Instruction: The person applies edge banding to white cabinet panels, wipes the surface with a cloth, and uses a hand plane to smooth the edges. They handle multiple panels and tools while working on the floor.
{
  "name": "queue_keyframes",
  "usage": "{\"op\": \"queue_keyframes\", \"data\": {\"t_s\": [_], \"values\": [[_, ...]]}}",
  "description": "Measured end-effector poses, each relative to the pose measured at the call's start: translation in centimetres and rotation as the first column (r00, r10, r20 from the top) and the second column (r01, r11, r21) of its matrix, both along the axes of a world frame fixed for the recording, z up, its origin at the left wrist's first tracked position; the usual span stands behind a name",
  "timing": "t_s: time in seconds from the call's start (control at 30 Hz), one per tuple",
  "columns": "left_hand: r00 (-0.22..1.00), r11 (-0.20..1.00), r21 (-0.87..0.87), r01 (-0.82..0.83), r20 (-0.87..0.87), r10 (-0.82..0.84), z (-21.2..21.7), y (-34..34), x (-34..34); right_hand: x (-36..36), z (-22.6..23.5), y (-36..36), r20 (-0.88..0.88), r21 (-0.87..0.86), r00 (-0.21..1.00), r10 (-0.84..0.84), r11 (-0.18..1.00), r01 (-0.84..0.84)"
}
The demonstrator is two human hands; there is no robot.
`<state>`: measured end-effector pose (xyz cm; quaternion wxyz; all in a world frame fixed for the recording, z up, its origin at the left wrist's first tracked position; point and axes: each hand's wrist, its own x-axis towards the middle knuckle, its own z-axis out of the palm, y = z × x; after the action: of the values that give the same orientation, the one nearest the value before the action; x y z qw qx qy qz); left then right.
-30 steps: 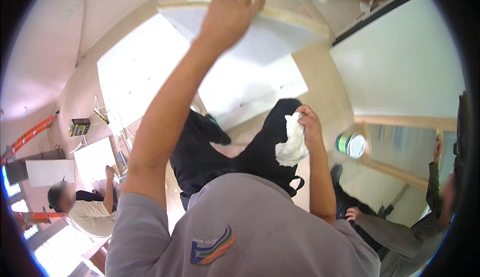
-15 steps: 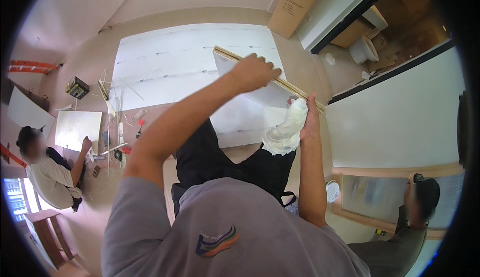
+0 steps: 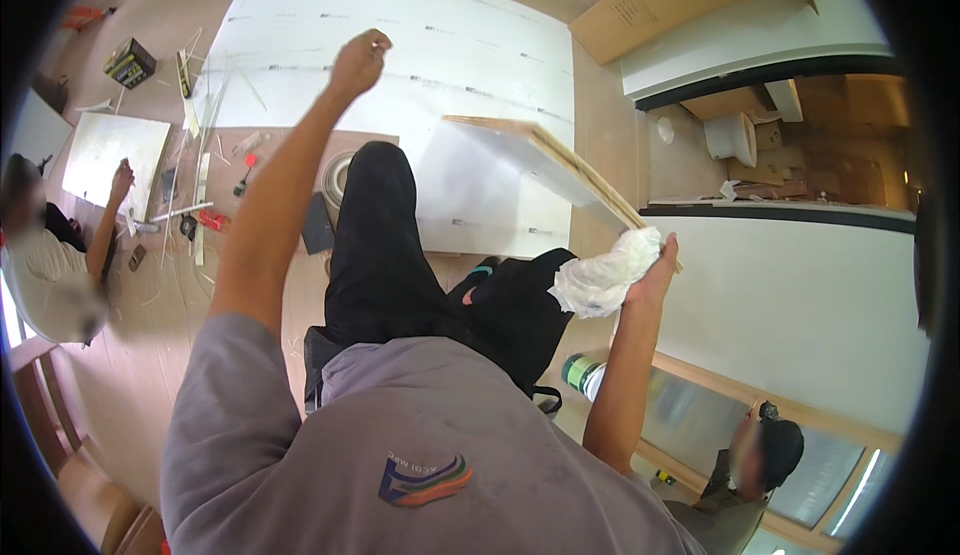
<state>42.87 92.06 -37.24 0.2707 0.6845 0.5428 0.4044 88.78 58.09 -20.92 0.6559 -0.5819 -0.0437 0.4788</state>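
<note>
A white-faced board (image 3: 530, 155) with raw wood-coloured edges stands on edge, tilted, in front of my knees. My right hand (image 3: 655, 273) grips its near right end, with a crumpled white cloth (image 3: 608, 273) bunched against the palm. Part of the right fingers is hidden behind the cloth and board. My left hand (image 3: 360, 63) is raised apart from the board, over a large white sheet (image 3: 480, 45) on the floor. Its fingers are curled together; anything between them is too small to make out.
A person (image 3: 55, 255) crouches at the left by a white panel (image 3: 115, 160), near scattered strips and tools. Another person (image 3: 750, 465) is at the lower right. A coiled roll (image 3: 338, 180) lies by my left knee, a green-and-white can (image 3: 583, 375) by my right. A cardboard box (image 3: 660, 10) leans behind.
My left hand has left the board's upper edge and swung up and to the left. The board's end, cloth and right hand sit lower and farther right in view, which has also shifted.
</note>
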Motion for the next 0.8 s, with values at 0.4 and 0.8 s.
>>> {"op": "queue_keyframes", "data": {"t_s": [0.4, 0.8], "values": [[0.994, 0.879, -0.468, 0.092, 0.090, -0.057, -10.0, -11.7, 15.6, 3.5, -0.1, -2.2, 0.102, -0.101, 0.994, -0.030, 0.994, 0.041], [0.806, 0.808, -0.078, 0.583, -0.065, -0.588, -13.1, -8.3, 19.2, 1.9, 0.2, -2.6, 0.045, -0.154, 0.994, -0.099, 0.983, 0.105]]}}
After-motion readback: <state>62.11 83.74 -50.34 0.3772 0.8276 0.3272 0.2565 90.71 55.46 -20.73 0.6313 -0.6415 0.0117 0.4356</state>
